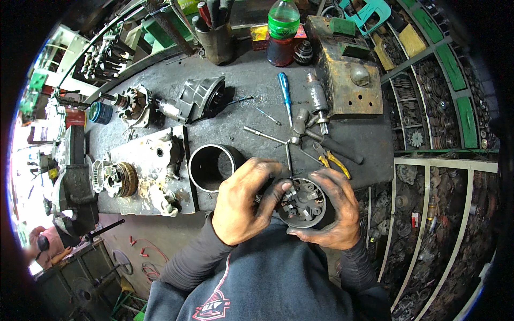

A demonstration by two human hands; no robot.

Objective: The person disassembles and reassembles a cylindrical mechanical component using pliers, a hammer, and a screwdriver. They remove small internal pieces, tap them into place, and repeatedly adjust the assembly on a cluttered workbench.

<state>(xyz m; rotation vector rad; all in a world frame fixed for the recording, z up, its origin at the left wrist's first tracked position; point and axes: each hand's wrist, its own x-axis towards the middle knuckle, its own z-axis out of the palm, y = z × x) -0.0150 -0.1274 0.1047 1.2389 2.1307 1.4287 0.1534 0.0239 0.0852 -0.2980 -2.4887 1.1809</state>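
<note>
Head view, lower centre: greasy left hand (243, 200) and right hand (332, 208) both grip a round brush holder assembly (304, 203) just below a black cylindrical housing (213, 167); apparently seating brushes, which next needs careful fingertip pressure

Two hands, the left hand (242, 200) and the right hand (333, 206), are sharing one round brush holder (303, 203). One black steel cylinder (213, 167) is standing on the bench (251, 80). One blue screwdriver (285, 96), one hammer (321, 136), one pair of yellow-handled pliers (333, 159) and one green-labelled bottle (282, 32) are lying or standing there too.
</note>
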